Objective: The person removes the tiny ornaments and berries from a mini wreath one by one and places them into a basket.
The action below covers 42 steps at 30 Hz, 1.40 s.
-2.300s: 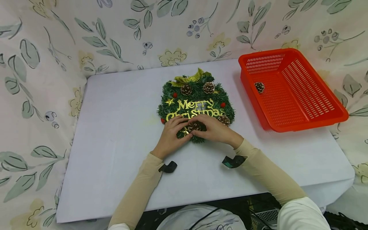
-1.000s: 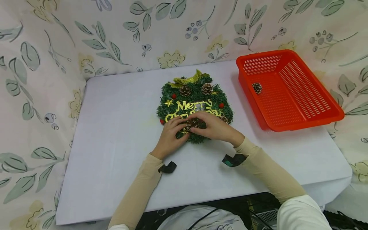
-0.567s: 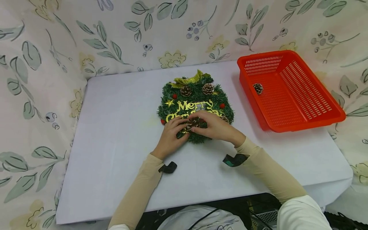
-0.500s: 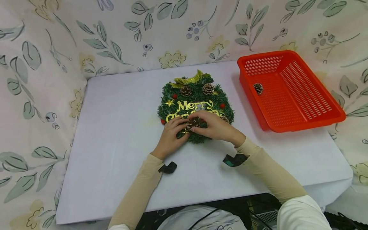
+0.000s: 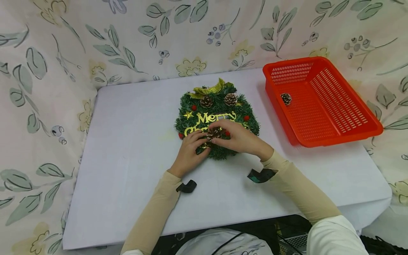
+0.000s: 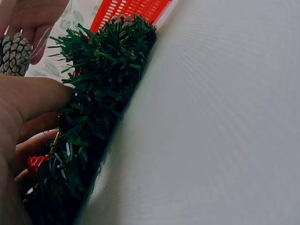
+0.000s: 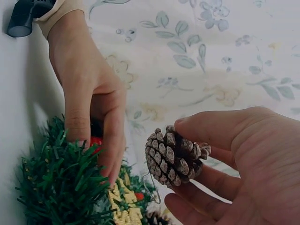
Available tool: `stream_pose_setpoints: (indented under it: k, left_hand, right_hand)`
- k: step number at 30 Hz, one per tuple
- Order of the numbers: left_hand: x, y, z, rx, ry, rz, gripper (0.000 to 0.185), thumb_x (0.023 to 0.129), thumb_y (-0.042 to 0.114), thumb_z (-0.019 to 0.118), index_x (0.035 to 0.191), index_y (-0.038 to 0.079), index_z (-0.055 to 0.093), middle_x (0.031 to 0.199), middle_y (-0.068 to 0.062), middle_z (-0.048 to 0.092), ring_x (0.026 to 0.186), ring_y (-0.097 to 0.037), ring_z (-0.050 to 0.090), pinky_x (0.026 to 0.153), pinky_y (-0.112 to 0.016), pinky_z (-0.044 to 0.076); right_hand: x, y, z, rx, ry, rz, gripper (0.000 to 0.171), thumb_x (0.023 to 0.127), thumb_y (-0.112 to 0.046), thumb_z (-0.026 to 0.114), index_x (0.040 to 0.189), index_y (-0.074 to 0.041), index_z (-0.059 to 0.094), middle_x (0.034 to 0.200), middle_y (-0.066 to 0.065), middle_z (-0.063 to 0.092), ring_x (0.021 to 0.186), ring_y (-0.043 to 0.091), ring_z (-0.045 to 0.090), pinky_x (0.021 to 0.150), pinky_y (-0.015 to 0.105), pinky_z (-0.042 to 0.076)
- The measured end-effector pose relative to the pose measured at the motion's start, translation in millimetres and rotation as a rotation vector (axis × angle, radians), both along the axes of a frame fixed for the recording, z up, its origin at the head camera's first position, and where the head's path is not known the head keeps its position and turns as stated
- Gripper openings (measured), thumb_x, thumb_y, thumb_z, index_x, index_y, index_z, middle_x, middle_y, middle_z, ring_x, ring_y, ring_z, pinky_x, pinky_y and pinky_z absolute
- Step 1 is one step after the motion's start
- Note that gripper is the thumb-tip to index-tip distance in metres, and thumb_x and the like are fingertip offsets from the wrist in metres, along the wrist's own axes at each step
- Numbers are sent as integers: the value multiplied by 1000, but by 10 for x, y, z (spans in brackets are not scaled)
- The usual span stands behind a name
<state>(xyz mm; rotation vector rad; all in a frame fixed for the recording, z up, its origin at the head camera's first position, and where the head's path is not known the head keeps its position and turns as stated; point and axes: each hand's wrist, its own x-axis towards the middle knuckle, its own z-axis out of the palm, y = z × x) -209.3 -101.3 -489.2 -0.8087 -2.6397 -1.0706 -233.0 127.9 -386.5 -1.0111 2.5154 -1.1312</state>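
Note:
A green Christmas wreath (image 5: 184, 123) with gold "Merry Christmas" lettering (image 5: 204, 117) lies on the white table. My left hand (image 5: 188, 152) grips its lower edge; in the left wrist view the thumb presses the green tinsel and the other fingers reach round behind it, beside a red berry (image 6: 37, 165). Just above the wreath's lower part, my right hand (image 5: 239, 140) pinches a pinecone (image 5: 214, 133) between thumb and fingers. In the right wrist view a thin wire (image 7: 153, 187) hangs from that pinecone (image 7: 169, 158), which is held apart from the wreath.
At the table's right stands a red plastic basket (image 5: 283, 124) with one pinecone (image 5: 286, 99) in it. Two more pinecones, a gold star (image 5: 188, 114) and a gold bow (image 5: 210, 90) sit on the wreath's upper part. A floral curtain (image 5: 127, 32) hangs behind the table.
My right hand has raised the pinecone slightly from the wreath, and more of it shows. The left hand keeps its hold on the lower edge. The basket stays put.

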Motion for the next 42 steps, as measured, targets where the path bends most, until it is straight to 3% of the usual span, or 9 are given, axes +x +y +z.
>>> stream_pose_setpoints:
  k: [19,36,42]
  left_hand:
    - [11,1,4,14,-8,5,28,100,18,64,127,11,71,142,-8,61,144,-28,43,120,-53,30]
    - [12,7,23,18,-1,-18,34,95,23,72,126,10,71,143,-7,60,144,-29,43,119,-55,30]
    - [13,2,18,17,-3,-19,34,95,25,72,126,10,71,143,-7,60,144,-29,43,119,-56,30]
  right_hand:
    - [-9,20,150,-38,-22,7,46,96,-17,72,139,-8,57,136,9,60,119,24,62,97,43,55]
    - [-23,76,265,-46,-6,-31,47,96,-19,72,139,-9,57,137,9,60,116,26,62,95,50,55]
    - [-58,104,305,-32,54,-22,46,96,-21,72,139,-9,58,135,8,62,117,23,62,97,46,54]
